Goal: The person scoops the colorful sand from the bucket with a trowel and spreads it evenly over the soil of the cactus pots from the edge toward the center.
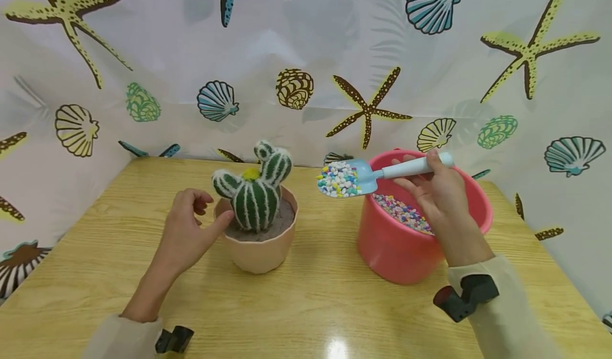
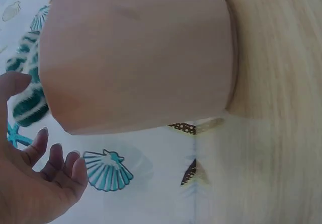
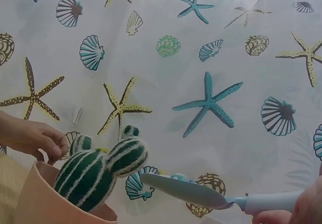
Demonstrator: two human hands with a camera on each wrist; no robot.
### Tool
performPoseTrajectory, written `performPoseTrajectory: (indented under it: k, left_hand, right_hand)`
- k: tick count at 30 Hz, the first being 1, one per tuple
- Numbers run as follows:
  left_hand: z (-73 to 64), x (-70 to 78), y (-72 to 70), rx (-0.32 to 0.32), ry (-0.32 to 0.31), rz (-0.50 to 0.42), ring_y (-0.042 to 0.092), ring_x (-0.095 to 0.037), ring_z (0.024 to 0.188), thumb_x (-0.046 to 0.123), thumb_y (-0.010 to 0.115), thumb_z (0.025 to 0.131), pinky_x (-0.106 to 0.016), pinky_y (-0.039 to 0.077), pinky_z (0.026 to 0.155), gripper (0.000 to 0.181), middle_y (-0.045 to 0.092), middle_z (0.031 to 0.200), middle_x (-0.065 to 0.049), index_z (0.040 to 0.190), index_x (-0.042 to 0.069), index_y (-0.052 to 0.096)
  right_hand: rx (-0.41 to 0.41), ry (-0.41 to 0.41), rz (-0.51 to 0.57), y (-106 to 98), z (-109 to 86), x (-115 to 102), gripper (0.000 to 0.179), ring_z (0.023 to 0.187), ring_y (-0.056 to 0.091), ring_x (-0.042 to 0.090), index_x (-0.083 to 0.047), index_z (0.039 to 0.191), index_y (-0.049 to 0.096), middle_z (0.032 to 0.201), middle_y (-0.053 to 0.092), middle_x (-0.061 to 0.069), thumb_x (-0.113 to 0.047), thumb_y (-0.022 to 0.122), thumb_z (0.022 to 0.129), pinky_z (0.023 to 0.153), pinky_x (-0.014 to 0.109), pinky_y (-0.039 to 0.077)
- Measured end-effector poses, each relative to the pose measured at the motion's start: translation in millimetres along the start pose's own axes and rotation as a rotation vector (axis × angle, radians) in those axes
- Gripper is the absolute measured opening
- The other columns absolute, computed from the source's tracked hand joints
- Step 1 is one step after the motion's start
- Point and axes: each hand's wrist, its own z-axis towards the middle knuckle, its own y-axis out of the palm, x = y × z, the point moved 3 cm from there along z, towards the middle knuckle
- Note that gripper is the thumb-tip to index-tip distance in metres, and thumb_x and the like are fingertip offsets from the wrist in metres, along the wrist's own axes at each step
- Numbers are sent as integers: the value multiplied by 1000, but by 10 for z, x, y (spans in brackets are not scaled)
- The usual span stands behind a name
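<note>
A light blue toy shovel [image 1: 367, 177], heaped with small multicoloured pebbles [image 1: 338, 180], is gripped by its handle in my right hand [image 1: 442, 194]. The shovel hangs level over the left rim of a pink bucket [image 1: 397, 258]. A green cactus with white stripes [image 1: 257, 205] stands upright in grey soil in a peach flowerpot [image 1: 260, 255]. At the pot's left side is my left hand [image 1: 186, 229], its fingers loosely bent and its thumb near the cactus. In the left wrist view the left hand's fingers [image 2: 55, 163] hold nothing, and the pot wall fills much of the picture.
More coloured pebbles [image 1: 404, 213] lie inside the bucket. Everything stands on a light wooden table [image 1: 306, 306]. Behind it hangs a white cloth [image 1: 268, 45] printed with starfish and shells. A gap of bare tabletop separates pot and bucket.
</note>
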Motion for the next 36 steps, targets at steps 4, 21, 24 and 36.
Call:
performPoseTrajectory:
  k: [4, 21, 24, 36]
  left_hand:
    - [36, -116, 34, -90, -29, -120, 39, -32, 113, 29, 61, 92, -39, 38, 89, 59, 37, 128, -23, 132, -6, 34]
    - [28, -242, 217, -378, 18, -236, 28, -37, 140, 30, 70, 87, -62, 37, 100, 95, 23, 155, -17, 154, 13, 6]
    - [22, -247, 226, -373, 34, -225, 33, -35, 137, 31, 71, 86, -56, 41, 97, 93, 28, 153, -16, 153, 15, 9]
    - [30, -218, 204, -355, 71, -214, 37, -32, 135, 31, 73, 84, -56, 39, 100, 89, 33, 150, -13, 152, 16, 17]
  right_hand:
    - [2, -1, -7, 71, -14, 72, 37, 133, 40, 35, -21, 133, 32, 133, 37, 9, -24, 46, 99, 96, 49, 39]
    - [52, -30, -151, 226, 50, 278, 23, 122, 48, 32, -14, 122, 40, 120, 45, 9, -23, 42, 101, 94, 49, 42]
    - [36, -32, -197, 240, 62, 309, 18, 120, 51, 32, -14, 117, 41, 118, 47, 11, -23, 42, 101, 95, 49, 42]
    - [-15, -58, -327, 334, 103, 436, 12, 103, 61, 29, -13, 105, 41, 110, 49, 12, -24, 38, 103, 98, 51, 42]
